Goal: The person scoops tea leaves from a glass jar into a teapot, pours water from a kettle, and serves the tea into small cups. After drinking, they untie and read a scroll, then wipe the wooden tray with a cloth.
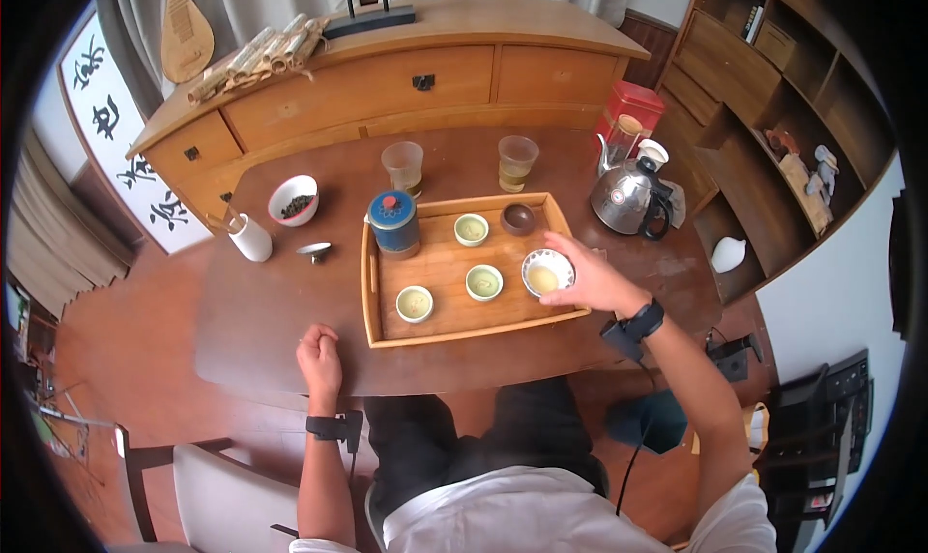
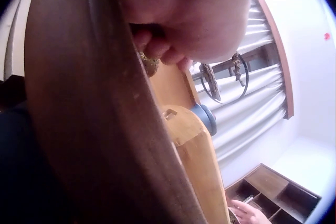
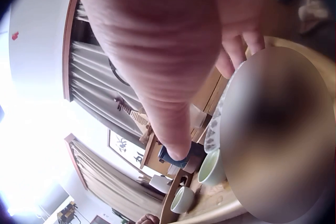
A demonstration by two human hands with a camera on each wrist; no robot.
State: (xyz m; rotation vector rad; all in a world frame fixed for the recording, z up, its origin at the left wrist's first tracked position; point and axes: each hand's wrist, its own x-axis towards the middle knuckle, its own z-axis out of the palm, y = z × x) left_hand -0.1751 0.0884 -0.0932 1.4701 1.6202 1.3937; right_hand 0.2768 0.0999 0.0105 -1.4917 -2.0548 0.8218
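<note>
Our right hand (image 1: 594, 276) grips the patterned teacup (image 1: 539, 263), wooden tray's (image 1: 452, 316) 3 o'clock. Our left hand (image 1: 320, 360), loosely curled, empty, tray's 8.

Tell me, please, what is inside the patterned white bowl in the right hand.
The patterned white bowl holds some pale yellow liquid. The right hand covers parts of the rim and outer side, so those spots cannot be seen.

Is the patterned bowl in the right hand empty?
Not empty: in the head view, pale yellow liquid shows inside the patterned bowl that the right hand grips.
</note>
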